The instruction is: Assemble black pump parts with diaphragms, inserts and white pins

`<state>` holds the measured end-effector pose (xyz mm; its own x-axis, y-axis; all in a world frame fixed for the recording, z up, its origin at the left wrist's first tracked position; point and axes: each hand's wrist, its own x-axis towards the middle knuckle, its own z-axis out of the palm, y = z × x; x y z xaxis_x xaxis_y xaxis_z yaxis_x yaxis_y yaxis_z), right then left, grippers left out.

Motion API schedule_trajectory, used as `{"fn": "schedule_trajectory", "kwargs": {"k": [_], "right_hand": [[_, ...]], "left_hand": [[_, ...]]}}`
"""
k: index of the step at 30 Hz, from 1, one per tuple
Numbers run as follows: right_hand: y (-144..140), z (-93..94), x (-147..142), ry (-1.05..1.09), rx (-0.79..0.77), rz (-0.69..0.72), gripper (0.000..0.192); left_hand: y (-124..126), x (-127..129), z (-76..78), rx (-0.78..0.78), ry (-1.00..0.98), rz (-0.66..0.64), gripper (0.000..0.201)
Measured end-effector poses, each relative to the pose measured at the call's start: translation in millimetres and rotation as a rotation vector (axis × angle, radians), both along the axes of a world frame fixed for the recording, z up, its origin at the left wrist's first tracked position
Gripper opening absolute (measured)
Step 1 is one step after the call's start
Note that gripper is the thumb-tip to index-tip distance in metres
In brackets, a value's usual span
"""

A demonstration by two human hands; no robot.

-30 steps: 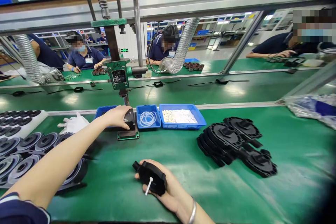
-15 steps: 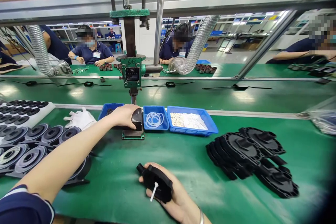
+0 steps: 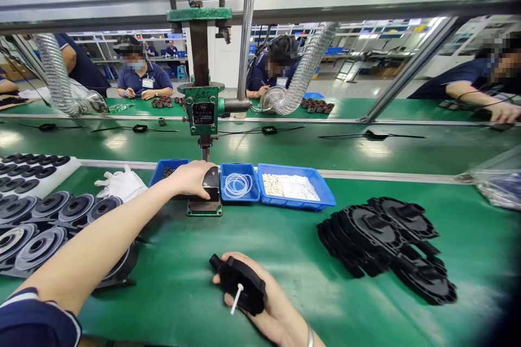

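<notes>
A black part [image 3: 251,283] with a white pin [image 3: 236,299] sits grasped in the right hand [image 3: 277,299]. Beyond, the left hand [image 3: 190,180] lies on a black block [image 3: 212,183]; whether it grips, I cannot tell. Black housings [image 3: 380,227] lie right of both.

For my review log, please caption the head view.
Left hand on a dark metal block, right hand holding a rounded black plastic housing with a thin white rod.
</notes>
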<state>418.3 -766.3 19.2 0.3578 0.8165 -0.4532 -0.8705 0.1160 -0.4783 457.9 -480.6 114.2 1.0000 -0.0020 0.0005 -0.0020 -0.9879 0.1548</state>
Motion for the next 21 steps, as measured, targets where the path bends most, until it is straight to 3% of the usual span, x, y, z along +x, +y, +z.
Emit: {"fn": "schedule_trajectory", "kwargs": {"k": [14, 16, 18, 21], "right_hand": [[0.4, 4.0, 0.4, -0.033, -0.015, 0.007, 0.029], [-1.4, 3.4, 0.0, -0.034, -0.042, 0.005, 0.031], [-4.2, 1.2, 0.1, -0.029, -0.085, 0.004, 0.032], [-8.1, -4.8, 3.2, -0.007, -0.108, 0.017, 0.036]], "left_hand": [[-6.8, 4.6, -1.4, 0.033, 0.027, 0.017, 0.092], [-6.5, 3.9, -1.9, 0.021, 0.042, 0.017, 0.099], [-3.5, -2.5, 3.7, -0.011, 0.045, 0.022, 0.111], [6.9, -33.0, 27.5, -0.072, -0.074, 0.030, 0.119]]}}
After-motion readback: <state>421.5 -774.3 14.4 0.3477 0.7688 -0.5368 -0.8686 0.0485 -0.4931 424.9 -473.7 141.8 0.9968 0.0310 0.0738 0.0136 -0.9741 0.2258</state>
